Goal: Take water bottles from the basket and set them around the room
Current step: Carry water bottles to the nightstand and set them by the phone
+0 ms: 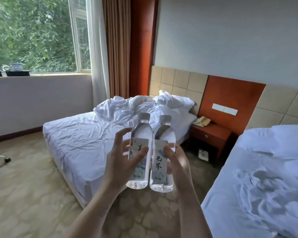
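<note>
Left bottle (141, 133) is gripped in the left hand (120, 162), thumb laid across the label, fingers curled behind. Right bottle (163, 133) is gripped likewise in the right hand (177, 165). Bottles are held roughly upright, just beside each other, caps on. An unmade bed (79, 134) is seen beyond the left hand, a nightstand (212, 134) beyond the right hand
</note>
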